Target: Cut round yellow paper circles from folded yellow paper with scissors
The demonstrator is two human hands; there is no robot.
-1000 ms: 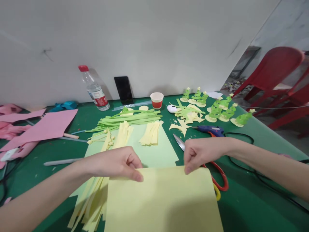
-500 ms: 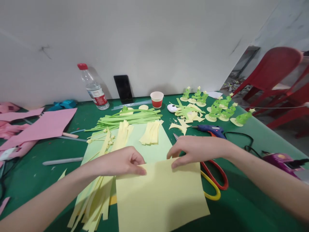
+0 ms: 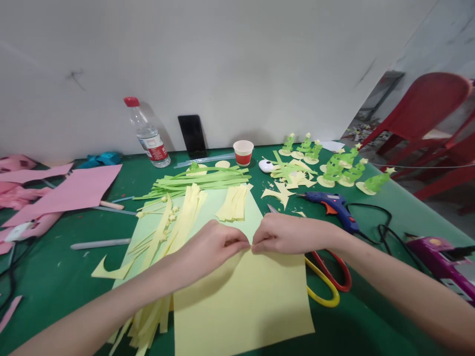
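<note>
A large pale yellow sheet (image 3: 241, 301) lies nearest me at the front of the table. My left hand (image 3: 218, 247) pinches its far edge near the middle. My right hand (image 3: 278, 236) is closed on the same edge, its fingertips almost touching the left ones. To the left, long yellow paper strips (image 3: 159, 291) rest on a light green sheet (image 3: 211, 212), with a short yellow bundle (image 3: 233, 202) behind the hands. Scissors with red and yellow handles (image 3: 326, 287) lie right of the sheet, partly hidden by the right hand and arm.
Green strips (image 3: 196, 180), a paper cup (image 3: 243, 154), a phone (image 3: 192, 136) and a bottle (image 3: 152, 141) stand or lie at the back. On the right are green spiral trees (image 3: 334, 165), a blue glue gun (image 3: 334, 202) and a purple power strip (image 3: 438, 262). Pink sheets (image 3: 74, 185) lie left.
My hands have come together at the middle of the sheet's far edge; the left moved right and the right moved slightly left. The right fingers have closed on the edge.
</note>
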